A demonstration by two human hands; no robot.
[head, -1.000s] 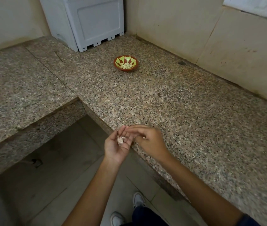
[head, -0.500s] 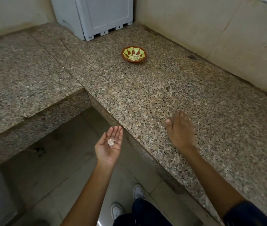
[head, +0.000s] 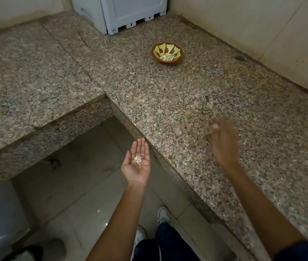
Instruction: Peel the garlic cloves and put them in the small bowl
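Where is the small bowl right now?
The small bowl sits on the granite counter near the back wall, right of the grey box, far beyond both hands.

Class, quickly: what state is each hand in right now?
Left hand: open, palm up, garlic skins resting on it.
Right hand: motion-blurred over the counter; cannot tell.

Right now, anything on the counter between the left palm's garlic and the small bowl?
Nothing visible. The garlic bits lie on the open left hand off the counter edge. Only bare granite counter lies between there and the small bowl. The blurred right hand hovers off to the right.
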